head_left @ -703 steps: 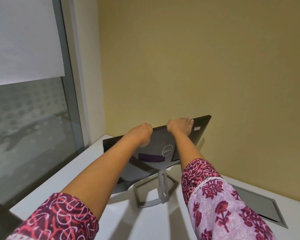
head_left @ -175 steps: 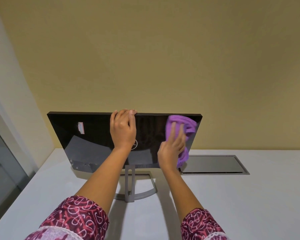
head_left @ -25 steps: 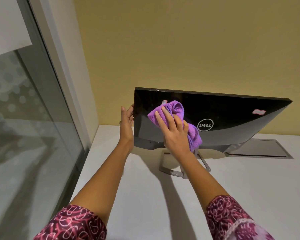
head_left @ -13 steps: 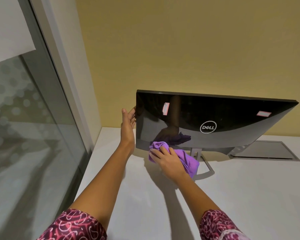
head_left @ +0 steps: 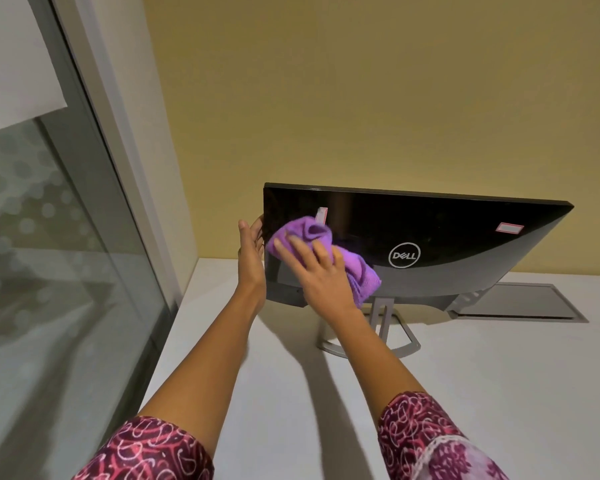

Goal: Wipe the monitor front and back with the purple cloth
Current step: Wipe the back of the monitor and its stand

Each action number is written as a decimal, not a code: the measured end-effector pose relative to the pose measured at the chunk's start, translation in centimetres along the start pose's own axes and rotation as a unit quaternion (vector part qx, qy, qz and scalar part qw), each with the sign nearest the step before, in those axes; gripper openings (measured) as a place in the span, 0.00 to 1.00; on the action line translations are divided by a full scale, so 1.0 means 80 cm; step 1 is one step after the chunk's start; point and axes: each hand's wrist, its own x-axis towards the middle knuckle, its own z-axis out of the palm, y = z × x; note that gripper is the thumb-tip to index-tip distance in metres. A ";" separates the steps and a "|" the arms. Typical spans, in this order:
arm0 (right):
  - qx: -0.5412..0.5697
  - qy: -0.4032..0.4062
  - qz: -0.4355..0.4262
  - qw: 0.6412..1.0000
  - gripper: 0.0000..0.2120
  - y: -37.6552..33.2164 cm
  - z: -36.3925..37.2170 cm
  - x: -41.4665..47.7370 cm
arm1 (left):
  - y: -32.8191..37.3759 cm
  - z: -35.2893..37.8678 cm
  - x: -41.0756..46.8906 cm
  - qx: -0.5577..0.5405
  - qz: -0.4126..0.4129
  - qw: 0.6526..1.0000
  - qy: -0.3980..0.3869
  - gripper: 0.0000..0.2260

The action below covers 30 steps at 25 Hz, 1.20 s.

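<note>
While you've got the monitor (head_left: 447,233) turned back-side toward you, it sits on the white table (head_left: 499,393) a bit toward 3 o'clock of your view, tilted so the top edge leans away. The back is glossy black across the upper part, curving into a matte grey band along the bottom. It stands on a thin silvery open-frame stand (head_left: 381,327).

Dead centre on the back there's the round silver Dell logo (head_left: 404,256), easy to read. At 2 o'clock from it is a white sticker with a pink border (head_left: 509,228), and at 10 o'clock a smaller pale sticker (head_left: 322,213). Whatever's printed on either is too small to read.

Your right hand (head_left: 321,278) has its fingers spread and mostly straight over the purple cloth (head_left: 359,273), pressing it flat-ish on the panel at 9 o'clock from the logo. The hand's a bit blurred. The cloth looks like fuzzy microfibre, bunched into a wad, with folds poking out above and to the right of your fingers.

Your left hand (head_left: 250,254) is flat against the monitor's left edge, fingers fairly straight. Its fingertips are hidden behind the edge.

Other bits: a flat grey metal hatch (head_left: 516,303) set in the table at 4 o'clock from the logo, a plain mustard wall (head_left: 395,98) behind, and a frosted dotted glass pane (head_left: 49,254) at 9 o'clock. Your sleeves (head_left: 146,452) are a maroon and pink print.
</note>
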 end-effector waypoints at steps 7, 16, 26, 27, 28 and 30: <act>-0.001 -0.059 0.075 0.995 0.44 0.022 0.017 -0.086 | 0.011 0.015 -0.004 0.107 0.109 0.988 -0.001 0.22; 0.181 0.095 0.492 0.847 0.38 0.078 -0.026 -0.028 | 0.014 0.075 0.005 0.483 0.412 0.770 -0.058 0.27; 0.146 0.175 0.561 0.795 0.34 0.142 -0.018 -0.029 | 0.007 0.112 0.005 0.467 0.441 0.767 0.010 0.21; 0.156 0.207 0.603 0.755 0.33 0.147 -0.020 -0.020 | 0.007 0.113 0.004 0.463 0.441 0.769 0.015 0.21; 0.162 0.227 0.616 0.737 0.33 0.144 -0.020 -0.012 | 0.006 0.115 0.003 0.460 0.444 0.769 0.020 0.20; 0.171 0.200 0.544 0.797 0.35 0.111 -0.015 -0.010 | 0.003 0.117 0.003 0.449 0.448 0.772 0.035 0.20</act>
